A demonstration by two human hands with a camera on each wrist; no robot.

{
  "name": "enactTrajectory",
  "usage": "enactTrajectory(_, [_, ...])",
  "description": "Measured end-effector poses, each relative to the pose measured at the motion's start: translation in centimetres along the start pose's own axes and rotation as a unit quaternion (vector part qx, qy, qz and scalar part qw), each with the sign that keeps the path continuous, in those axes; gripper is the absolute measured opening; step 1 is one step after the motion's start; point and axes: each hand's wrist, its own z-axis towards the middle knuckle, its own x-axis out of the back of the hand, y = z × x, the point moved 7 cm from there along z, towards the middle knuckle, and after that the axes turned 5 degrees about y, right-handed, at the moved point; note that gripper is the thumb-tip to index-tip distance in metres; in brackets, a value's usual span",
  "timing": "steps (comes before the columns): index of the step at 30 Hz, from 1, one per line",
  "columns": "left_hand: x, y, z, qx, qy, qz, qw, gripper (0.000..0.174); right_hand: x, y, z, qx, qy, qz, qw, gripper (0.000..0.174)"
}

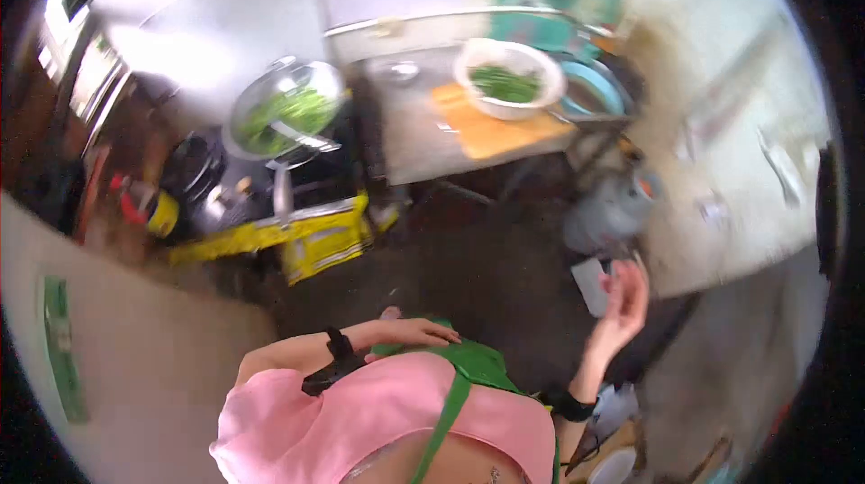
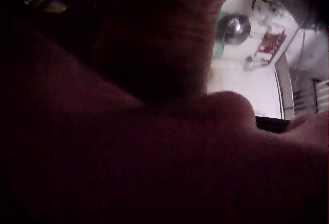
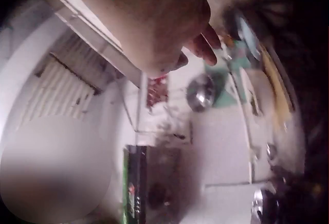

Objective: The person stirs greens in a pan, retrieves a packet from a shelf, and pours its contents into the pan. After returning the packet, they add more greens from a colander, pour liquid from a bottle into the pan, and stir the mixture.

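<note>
In the head view, the left hand rests against the front of the green apron, fingers extended. The right hand is raised out to the side, near the grey gas cylinder, with loosely bent fingers that hold nothing. Seen from the right wrist, that hand hangs in the air with its fingers apart. The left wrist view is mostly dark, filled by skin at close range.
A pan of greens, with a utensil in it, sits on the stove at left. On the counter are a white basin of green vegetables and an orange board. A blue basin stands at right.
</note>
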Motion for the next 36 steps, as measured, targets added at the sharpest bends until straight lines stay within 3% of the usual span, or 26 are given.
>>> enactTrajectory(2, [2.2,-0.9,-4.2,0.041,0.082,-0.062,0.994,0.047,-9.8,3.7,-1.7,-0.039,-0.147,0.112,0.982,0.025])
enactTrajectory(5, [4.6,-3.1,-9.4,0.03,0.194,-0.152,0.969,0.046,-24.1,5.4,-5.0,-0.148,-0.337,0.107,0.924,0.021])
enactTrajectory(9, [5.8,-4.3,-16.1,0.021,0.33,-0.306,0.893,0.045,-39.8,4.3,-8.4,-0.099,-0.498,0.041,0.86,0.027])
enactTrajectory(11, [5.4,-4.0,-19.0,0.04,0.381,-0.309,0.871,0.045,-46.3,4.0,-9.0,0.028,-0.498,0.025,0.867,0.028])
enactTrajectory(13, [4.6,-5.9,-21.3,0.062,0.43,-0.312,0.845,0.045,-51.2,2.1,-10.9,0.109,-0.577,-0.061,0.807,0.042])
enactTrajectory(15, [3.5,-10.2,-22.6,0.081,0.475,-0.451,0.752,0.042,-53.8,1.1,-13.3,0.199,-0.642,-0.154,0.725,0.061])
enactTrajectory(16, [3.5,-11.3,-22.8,0.079,0.478,-0.456,0.747,0.042,-54.7,1.3,-14.3,0.228,-0.678,-0.199,0.67,0.071])
enactTrajectory(19, [6.3,-12.0,-24.3,0.045,0.611,-0.463,0.641,0.039,-58.0,2.2,-15.8,0.269,-0.681,-0.165,0.661,0.07])
enactTrajectory(20, [7.9,-11.2,-24.2,0.046,0.614,-0.468,0.634,0.039,-58.7,2.0,-15.9,0.277,-0.68,-0.172,0.656,0.067])
enactTrajectory(25, [17.8,-5.9,-24.0,-0.118,0.645,-0.473,0.589,0.062,-61.5,-1.5,-11.6,0.231,-0.726,-0.093,0.641,0.046])
enactTrajectory(28, [21.3,-3.9,-23.2,-0.167,0.638,-0.494,0.566,0.062,-65.5,-1.9,-8.5,0.32,-0.682,-0.076,0.653,0.037])
enactTrajectory(30, [22.4,-3.5,-22.9,-0.136,0.636,-0.491,0.579,0.058,-69.6,-1.6,-8.7,0.265,-0.716,-0.073,0.642,0.028])
enactTrajectory(31, [22.7,-3.4,-22.5,-0.11,0.628,-0.487,0.597,0.055,-71.9,-0.3,-9.5,0.334,-0.673,-0.032,0.659,0.023])
enactTrajectory(34, [22.5,-4.0,-22.2,-0.104,0.616,-0.512,0.59,0.045,-72.3,-0.5,-12.7,0.313,-0.684,-0.072,0.656,0.025])
enactTrajectory(36, [22.6,-3.8,-22.1,-0.094,0.636,-0.509,0.572,0.042,-70.4,0.3,-15.1,0.303,-0.739,-0.092,0.595,0.03])
